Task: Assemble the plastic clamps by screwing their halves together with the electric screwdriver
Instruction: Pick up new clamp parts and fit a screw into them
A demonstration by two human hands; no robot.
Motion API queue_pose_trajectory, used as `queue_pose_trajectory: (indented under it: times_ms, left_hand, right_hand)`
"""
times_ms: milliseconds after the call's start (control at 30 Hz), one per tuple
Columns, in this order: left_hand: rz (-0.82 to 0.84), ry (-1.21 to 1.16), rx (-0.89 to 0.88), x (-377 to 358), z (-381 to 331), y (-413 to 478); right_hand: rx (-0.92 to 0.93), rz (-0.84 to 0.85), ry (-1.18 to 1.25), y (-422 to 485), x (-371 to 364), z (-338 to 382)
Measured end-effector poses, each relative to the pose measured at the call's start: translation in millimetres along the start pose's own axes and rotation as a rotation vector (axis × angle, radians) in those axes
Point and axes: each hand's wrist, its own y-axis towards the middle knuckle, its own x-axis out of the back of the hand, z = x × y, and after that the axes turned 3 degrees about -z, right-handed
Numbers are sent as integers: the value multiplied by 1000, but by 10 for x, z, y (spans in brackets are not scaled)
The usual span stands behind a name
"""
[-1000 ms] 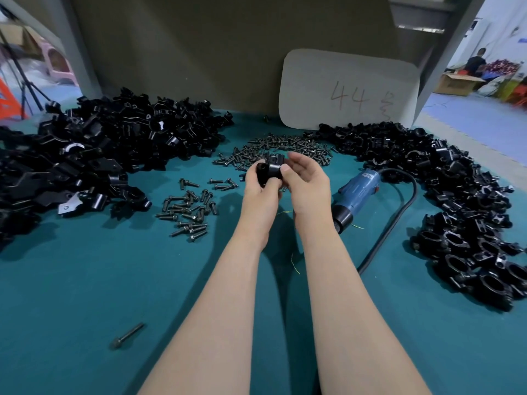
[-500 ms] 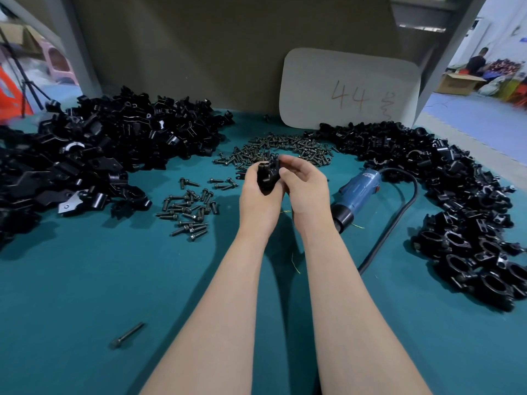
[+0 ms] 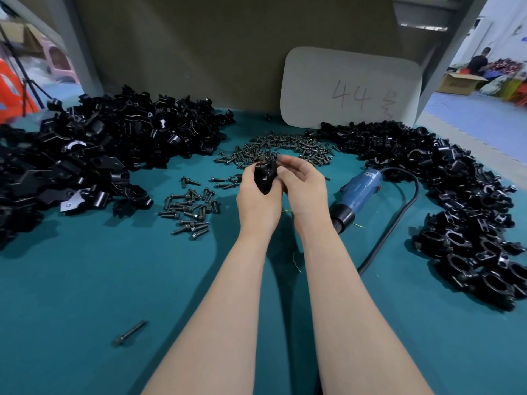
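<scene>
My left hand (image 3: pixel 258 199) grips a black plastic clamp (image 3: pixel 265 173) above the middle of the teal table. My right hand (image 3: pixel 305 186) touches the clamp's right side with thumb and fingertips; whether it pinches a screw there is hidden. The blue electric screwdriver (image 3: pixel 358 195) lies on the table just right of my right hand, its black nose toward me and its black cord (image 3: pixel 399 220) looping to the right.
A heap of loose clamp halves (image 3: pixel 94 155) fills the left. Assembled clamps (image 3: pixel 467 212) curve along the right. Loose screws lie behind the hands (image 3: pixel 285 149) and at front left (image 3: pixel 191 209); one long bolt (image 3: pixel 129 333) lies near me. A white board (image 3: pixel 350 86) leans on the back wall.
The clamp has been turned in my hands from lying sideways to standing more upright. Both hands stay at the same spot above the table.
</scene>
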Motion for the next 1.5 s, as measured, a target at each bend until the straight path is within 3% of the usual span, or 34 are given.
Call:
queue_pose_trajectory:
  times_ms: [67,133,300,433,667,800,1000,1200,1333,1500]
  left_hand:
    - [-101,-92,50,46,-32,25]
    - [-216,-298,106,140,-82,86]
    - [-427,-643,100,338,-210,203]
    - [-507,-693,139,369,-218,206]
    - [-431,-642,206,366,-179,195]
    - [-345,-620,204,321,-173,182]
    - [-161,-517,199,210,-152,140]
    - [-31,-170,138,84,-54,76]
    - [-69,100,53,56,-22,46]
    - [-65,272,-11,63,-24,4]
  right_hand:
    - [34,-32,-101,-9,-25,-9]
    - [120,1,-395,-16,-74,-28]
    - [168,343,-1028,52,-376,-143]
    - [101,481,-1233,83,-622,-206]
    - [169,274,-1284,36,-661,-222]
    - [80,273,-1082,49,-502,-165]
    - [20,125,-817,114,-180,-16]
    - [27,-15,-464,107,169,205]
    - [117,27,-560,114,155,279]
    - [187,81,-721,105,89,301]
